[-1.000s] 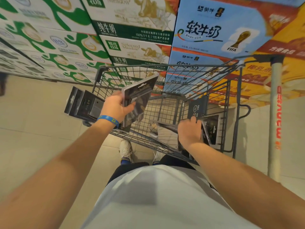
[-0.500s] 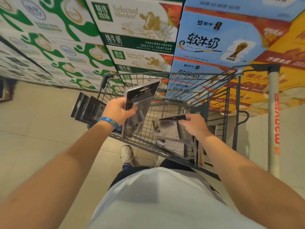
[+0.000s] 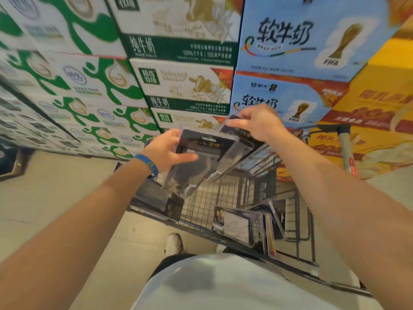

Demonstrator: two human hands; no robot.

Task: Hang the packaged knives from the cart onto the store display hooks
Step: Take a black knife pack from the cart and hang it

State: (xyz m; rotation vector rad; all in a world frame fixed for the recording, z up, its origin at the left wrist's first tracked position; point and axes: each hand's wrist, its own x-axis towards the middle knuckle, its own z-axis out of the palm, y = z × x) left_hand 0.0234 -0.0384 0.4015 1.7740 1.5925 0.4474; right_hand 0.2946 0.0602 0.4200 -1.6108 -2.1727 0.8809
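Since the earlier frame, both hands had risen above the grey wire shopping cart point(image 3: 223, 206). From the head view, the left hand point(image 3: 166, 152) gripped one dark clear-plastic knife package point(image 3: 201, 157); the right hand point(image 3: 257, 124) pinched a second knife package point(image 3: 240, 148) against it. About three more packages point(image 3: 248, 220) stood inside the cart.

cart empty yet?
No, several knife packages still stand in the cart basket, below the packages held up by the left hand and right hand.
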